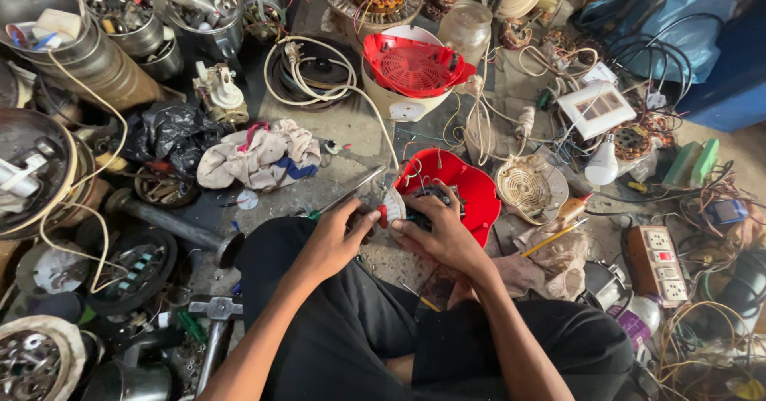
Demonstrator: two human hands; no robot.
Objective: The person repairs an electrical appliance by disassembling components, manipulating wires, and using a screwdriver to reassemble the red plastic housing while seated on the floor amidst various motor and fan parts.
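Red plastic marks the work: in the head view a red appliance housing (pixel 459 189) lies open side up on the concrete floor (pixel 351 130) just ahead of the seated person's knees, and both hands meet at its near rim. The left hand (pixel 335 241) has its grip closed around a screwdriver (pixel 351 192), whose metal shaft slants up and away to the right. The right hand (pixel 439 229) has its grip closed on a small dark part (pixel 423 209) inside the housing, with a pale ribbed piece (pixel 393 206) just beside the thumb. To do this well, I judge the right hand should pin the part against the housing so nothing spins, the tip should sit square before any turn, and loose wires should stay out of the way. A second red grille (pixel 415 64) sits on top of a white appliance body (pixel 399 98) farther off, beside a clear glass jar (pixel 465 26) whose contents I cannot tell. Steel tins (pixel 120 10) at the upper left hold mixed small parts and scraps. A round metal bowl (pixel 32 357) at the lower left holds what look like washers or rings. A crumpled rag (pixel 255 155), a hammer (pixel 217 321) and a white power strip (pixel 658 264) lie among tangled cords.
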